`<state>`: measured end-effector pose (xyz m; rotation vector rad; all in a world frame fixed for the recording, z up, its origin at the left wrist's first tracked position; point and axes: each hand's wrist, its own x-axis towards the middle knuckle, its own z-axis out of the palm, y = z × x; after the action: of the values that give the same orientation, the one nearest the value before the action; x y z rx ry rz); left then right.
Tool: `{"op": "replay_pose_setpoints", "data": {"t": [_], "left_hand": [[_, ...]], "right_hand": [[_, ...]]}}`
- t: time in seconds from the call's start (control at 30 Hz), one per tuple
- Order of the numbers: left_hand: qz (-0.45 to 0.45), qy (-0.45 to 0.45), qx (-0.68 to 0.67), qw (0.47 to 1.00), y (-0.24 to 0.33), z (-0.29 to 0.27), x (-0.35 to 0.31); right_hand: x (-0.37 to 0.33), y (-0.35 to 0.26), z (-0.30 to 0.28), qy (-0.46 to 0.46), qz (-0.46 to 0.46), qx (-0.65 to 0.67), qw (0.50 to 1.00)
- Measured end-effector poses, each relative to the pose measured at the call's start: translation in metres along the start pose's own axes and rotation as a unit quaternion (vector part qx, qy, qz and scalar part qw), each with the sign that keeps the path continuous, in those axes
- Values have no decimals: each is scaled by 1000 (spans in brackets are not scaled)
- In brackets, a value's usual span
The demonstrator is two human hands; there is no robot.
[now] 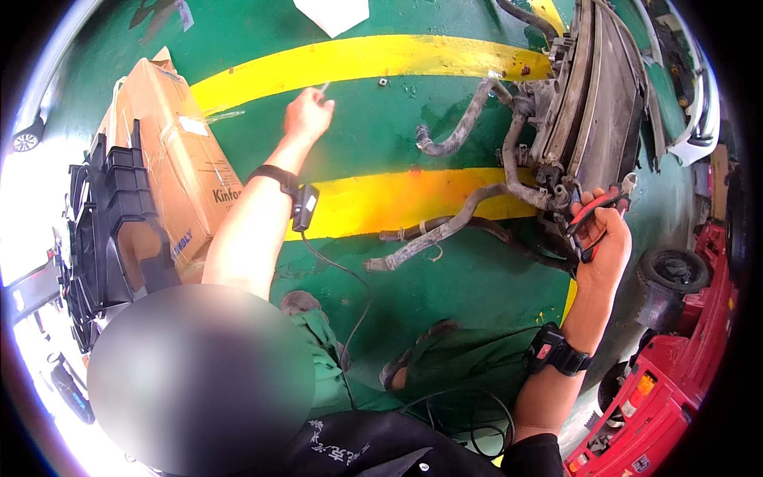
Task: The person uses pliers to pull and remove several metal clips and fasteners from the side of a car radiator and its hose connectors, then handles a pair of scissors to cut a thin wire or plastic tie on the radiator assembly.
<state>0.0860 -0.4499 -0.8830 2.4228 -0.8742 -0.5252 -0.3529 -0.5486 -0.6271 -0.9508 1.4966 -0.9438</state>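
My right hand is wrapped round red-and-black-handled pliers, close against the lower end of a dirty car radiator standing at the right. Grey rubber hoses come off its side; a lower hose lies toward the floor by a yellow stripe. Away to the left, my left hand is stretched forward over the green floor, fingers closed in a pinch. Something small and pale shows at its fingertips, too small to name.
A large cardboard box stands at the left with black plastic car parts leaning on it. Red car bodywork and a small wheel are at the right. A cable hangs from my left wrist device. A small nut-like piece lies ahead.
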Motion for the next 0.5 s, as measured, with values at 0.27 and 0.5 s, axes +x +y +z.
{"op": "replay_pose_setpoints", "data": {"t": [0.27, 0.5], "left_hand": [[135, -19, -8, 991, 79, 62, 16], [9, -55, -120, 991, 86, 67, 16]], "right_hand": [[3, 2, -10, -39, 29, 25, 998], [8, 11, -23, -54, 4, 24, 998]]}}
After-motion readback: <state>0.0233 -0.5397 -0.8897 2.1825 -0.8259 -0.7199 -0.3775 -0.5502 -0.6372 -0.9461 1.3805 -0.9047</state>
